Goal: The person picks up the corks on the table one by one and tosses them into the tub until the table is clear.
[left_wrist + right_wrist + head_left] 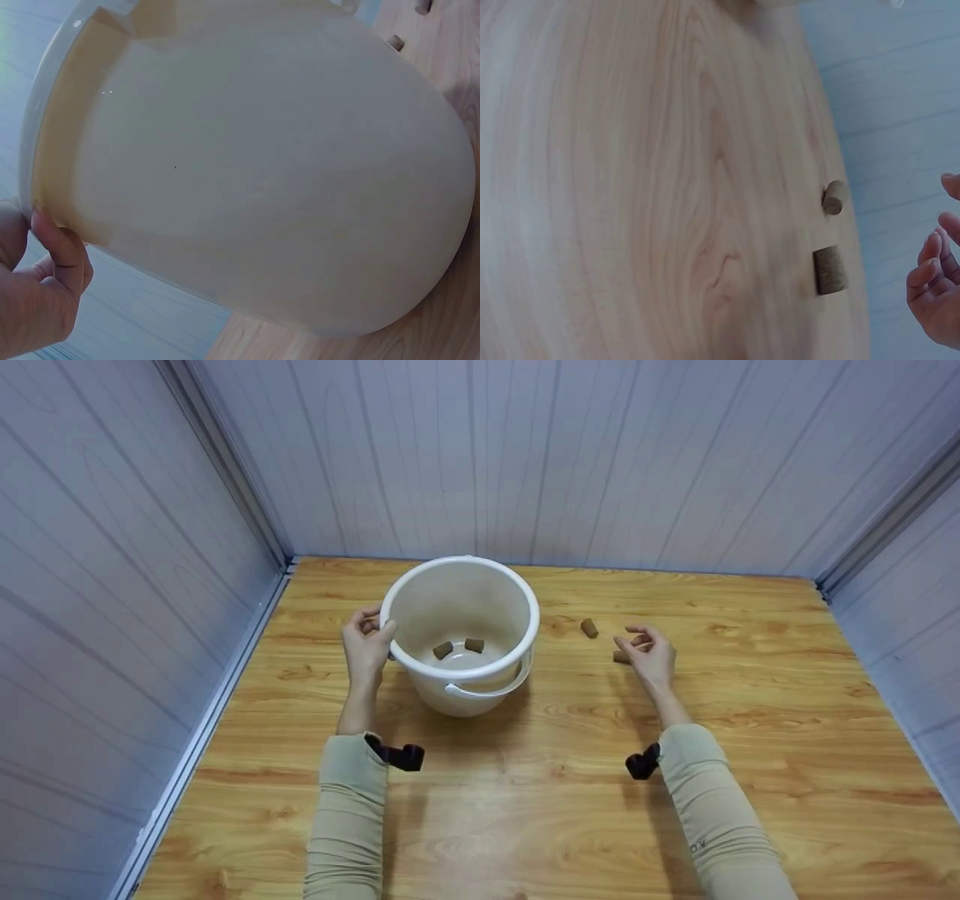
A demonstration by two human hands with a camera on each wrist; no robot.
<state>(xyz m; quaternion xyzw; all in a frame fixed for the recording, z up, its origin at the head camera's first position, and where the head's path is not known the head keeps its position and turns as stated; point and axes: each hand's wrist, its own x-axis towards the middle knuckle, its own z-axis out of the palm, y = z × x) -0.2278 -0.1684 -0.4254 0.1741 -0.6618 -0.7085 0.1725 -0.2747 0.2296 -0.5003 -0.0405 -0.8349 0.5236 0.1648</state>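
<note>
In the head view my left hand (366, 645) grips the left side of the rim of a white plastic bucket (517, 622), with the thumb over the rim. The left wrist view shows the left hand (49, 277) pinching the edge of the bucket (262, 172). Two brown corks lie at the bucket's bottom, one cork (443, 650) left of the other (474, 645). Over a third cork (621, 657) on the table hovers my right hand (654, 658), its thumb and fingers apart and holding nothing. Another cork (589, 628) lies just beyond it, toward the wall.
The wood-grain table top (555, 795) is bounded by a pale panel wall (495, 465) at the back and others at both sides. The bucket's white handle (491, 690) hangs down at its front right.
</note>
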